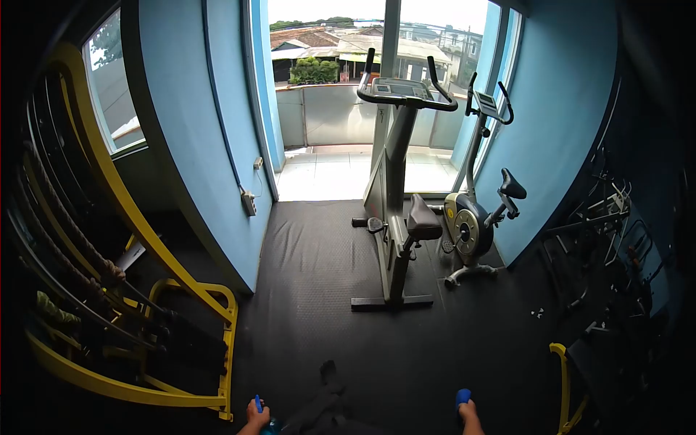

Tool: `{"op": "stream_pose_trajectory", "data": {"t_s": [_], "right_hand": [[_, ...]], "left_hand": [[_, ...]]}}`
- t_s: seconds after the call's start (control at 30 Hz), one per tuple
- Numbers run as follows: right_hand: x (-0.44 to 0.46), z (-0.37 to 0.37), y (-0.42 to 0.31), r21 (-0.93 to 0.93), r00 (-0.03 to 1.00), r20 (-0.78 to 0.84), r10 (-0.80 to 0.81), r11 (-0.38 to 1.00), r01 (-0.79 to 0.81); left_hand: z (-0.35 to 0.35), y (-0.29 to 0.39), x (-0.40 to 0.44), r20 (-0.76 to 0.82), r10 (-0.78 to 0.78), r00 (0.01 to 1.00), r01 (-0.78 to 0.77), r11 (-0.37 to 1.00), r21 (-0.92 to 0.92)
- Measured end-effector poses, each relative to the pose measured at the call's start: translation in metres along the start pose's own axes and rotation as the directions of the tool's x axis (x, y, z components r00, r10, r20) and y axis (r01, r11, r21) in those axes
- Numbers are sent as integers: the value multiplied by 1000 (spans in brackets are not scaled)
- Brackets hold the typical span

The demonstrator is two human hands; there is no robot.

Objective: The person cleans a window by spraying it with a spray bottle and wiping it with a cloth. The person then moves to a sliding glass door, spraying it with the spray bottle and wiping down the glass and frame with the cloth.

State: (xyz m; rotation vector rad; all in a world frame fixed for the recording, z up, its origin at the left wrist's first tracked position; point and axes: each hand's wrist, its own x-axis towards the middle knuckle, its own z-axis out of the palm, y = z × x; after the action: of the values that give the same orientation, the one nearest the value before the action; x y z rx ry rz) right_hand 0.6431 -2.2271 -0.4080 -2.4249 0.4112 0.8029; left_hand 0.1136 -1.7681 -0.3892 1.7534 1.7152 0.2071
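At the bottom edge, my left hand [257, 415] is closed around what looks like a spray bottle [258, 403]. Its narrow blue top sticks up past my fingers, and a teal part shows beside the palm. My right hand [470, 412], lower right of centre, is wrapped round a blue cloth [463, 396] that appears bunched up. Both hands are held apart over the black floor mat [297, 312], touching no equipment. Farther ahead stand a grey upright exercise bike [396, 174] and a smaller exercise bike [471, 225].
A yellow-framed machine with ropes [116, 188] fills the left side. At lower right stands another yellow frame [563, 384]; dark gym equipment [616, 217] lines the right wall. Beyond the bikes, a wide opening meets a tiled balcony [326, 174]. A power socket [249, 203] is on the blue wall.
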Motion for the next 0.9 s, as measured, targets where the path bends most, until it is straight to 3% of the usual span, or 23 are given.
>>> {"op": "stream_pose_trajectory", "data": {"t_s": [0.1,0.13,0.17,0.27,0.43,0.5,0.7,0.73,0.8,0.87,0.9], "right_hand": [[39,14,-131,39,967,-21,-254,966,254],[42,21,-171,42,966,-29,-259,965,260],[36,33,-213,46,948,25,-318,948,316],[24,84,-297,20,902,158,-401,915,403],[24,172,-370,-140,895,327,-304,921,364],[28,190,-383,-145,887,384,-256,932,331],[70,225,-413,-305,890,452,-60,927,217],[79,229,-422,-301,923,377,-71,934,195],[113,248,-432,-288,948,304,-89,940,181],[155,280,-445,-425,929,28,-368,837,344],[160,287,-480,-415,925,38,-379,836,359]], "left_hand": [[20,-21,27,45,-325,945,323,946,37],[27,-26,38,32,-312,949,309,947,85],[43,-34,48,18,66,998,-68,962,263],[41,-12,93,31,-7,1000,3,992,127],[18,55,226,32,-352,935,353,927,-129],[12,94,279,-109,-135,985,116,978,-171],[-11,208,438,-340,112,934,-213,938,-274],[-13,225,458,-390,167,905,-295,909,-296],[-16,248,494,-368,163,916,-272,925,-267],[-14,266,529,-345,149,926,-239,942,-235],[-16,275,542,-295,77,952,-142,968,-206]]}}
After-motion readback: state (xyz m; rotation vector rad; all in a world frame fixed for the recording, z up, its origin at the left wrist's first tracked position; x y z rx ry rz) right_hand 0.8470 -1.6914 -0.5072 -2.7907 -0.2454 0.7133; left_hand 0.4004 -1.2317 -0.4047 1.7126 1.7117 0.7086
